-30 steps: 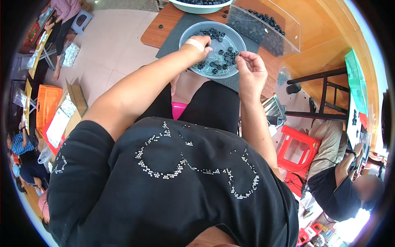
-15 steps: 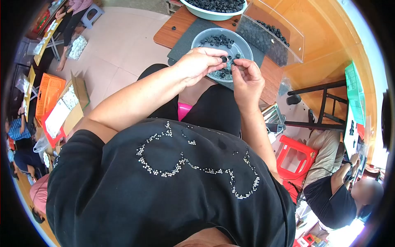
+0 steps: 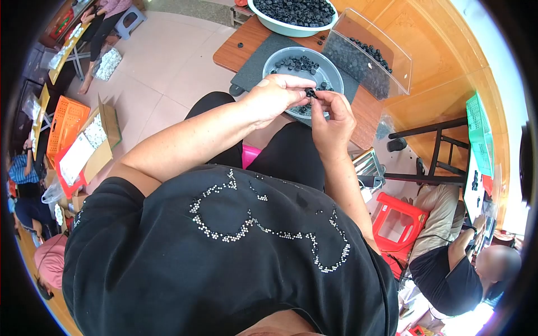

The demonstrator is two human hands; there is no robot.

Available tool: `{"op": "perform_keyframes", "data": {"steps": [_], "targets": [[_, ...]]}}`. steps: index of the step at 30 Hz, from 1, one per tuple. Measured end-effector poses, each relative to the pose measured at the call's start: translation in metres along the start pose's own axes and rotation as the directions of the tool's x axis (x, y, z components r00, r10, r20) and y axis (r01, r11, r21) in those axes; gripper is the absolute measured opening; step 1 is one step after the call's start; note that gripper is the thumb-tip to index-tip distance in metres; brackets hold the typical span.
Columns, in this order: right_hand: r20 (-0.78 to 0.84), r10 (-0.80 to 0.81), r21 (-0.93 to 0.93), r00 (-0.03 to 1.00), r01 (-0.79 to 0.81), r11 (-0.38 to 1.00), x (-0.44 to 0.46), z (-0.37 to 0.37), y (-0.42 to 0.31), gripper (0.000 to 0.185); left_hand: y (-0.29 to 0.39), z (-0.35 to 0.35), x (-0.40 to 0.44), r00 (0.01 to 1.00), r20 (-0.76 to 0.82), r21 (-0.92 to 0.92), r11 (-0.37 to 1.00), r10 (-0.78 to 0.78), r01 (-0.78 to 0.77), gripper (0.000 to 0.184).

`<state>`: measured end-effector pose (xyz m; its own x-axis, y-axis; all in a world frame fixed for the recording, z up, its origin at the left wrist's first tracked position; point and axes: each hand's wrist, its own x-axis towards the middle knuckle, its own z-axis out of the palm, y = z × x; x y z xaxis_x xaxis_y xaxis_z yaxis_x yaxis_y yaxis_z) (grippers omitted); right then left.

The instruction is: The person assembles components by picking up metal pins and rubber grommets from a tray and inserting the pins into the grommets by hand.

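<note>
My left hand (image 3: 276, 96) pinches a small black round plastic part (image 3: 311, 93) between thumb and fingers. From the other side, my right hand (image 3: 333, 116) is closed with its thumb and forefinger at the same spot. Whatever small piece those right fingertips grip is mostly hidden. Just below and behind both hands lies a grey round basin (image 3: 270, 63), with several loose black parts (image 3: 300, 64) inside it. It rests on a dark mat (image 3: 253, 70) on a brown wooden table (image 3: 228, 53).
A larger pale basin (image 3: 297, 31) heaped with black parts stands at the back. To its right is a clear plastic bin (image 3: 399, 70) of similar parts. A red stool (image 3: 399, 221) and a seated person (image 3: 448, 274) are at right; an orange crate (image 3: 66, 126) is at left.
My hands have come together; the black part in my left hand now meets my right fingertips, where a gap was before. The view has shifted slightly.
</note>
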<state>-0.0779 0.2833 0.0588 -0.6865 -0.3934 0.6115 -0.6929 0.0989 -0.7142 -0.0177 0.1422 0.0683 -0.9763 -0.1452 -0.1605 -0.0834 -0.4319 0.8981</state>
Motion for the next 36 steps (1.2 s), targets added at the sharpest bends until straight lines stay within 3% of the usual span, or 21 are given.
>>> {"op": "perform_keyframes", "data": {"steps": [8,12,17,29,36], "targets": [[0.016,-0.031,-0.016,0.999,0.031,0.999,-0.001,-0.001,0.0,0.017,0.001,0.002,-0.002,0.996,0.021,0.158,0.983,0.086,-0.089,0.031],[-0.037,0.056,0.116,0.998,-0.052,0.992,-0.005,0.004,0.005,0.019,0.01,0.007,-0.007,0.995,0.01,0.19,0.977,0.098,-0.098,0.032],[-0.076,0.048,0.156,0.996,-0.036,0.987,-0.005,0.004,0.005,0.018,0.01,0.005,-0.008,0.997,0.012,0.143,0.987,0.072,-0.073,0.033],[-0.046,-0.15,-0.018,0.988,0.15,0.989,0.001,-0.003,-0.003,0.017,0.002,0.0,-0.005,0.999,0.041,-0.15,0.988,0.034,-0.027,0.03],[-0.084,-0.062,0.094,0.995,0.069,0.993,0.0,-0.002,-0.007,0.016,0.004,0.005,-0.009,0.998,0.039,-0.171,0.985,0.042,-0.034,0.029]]}}
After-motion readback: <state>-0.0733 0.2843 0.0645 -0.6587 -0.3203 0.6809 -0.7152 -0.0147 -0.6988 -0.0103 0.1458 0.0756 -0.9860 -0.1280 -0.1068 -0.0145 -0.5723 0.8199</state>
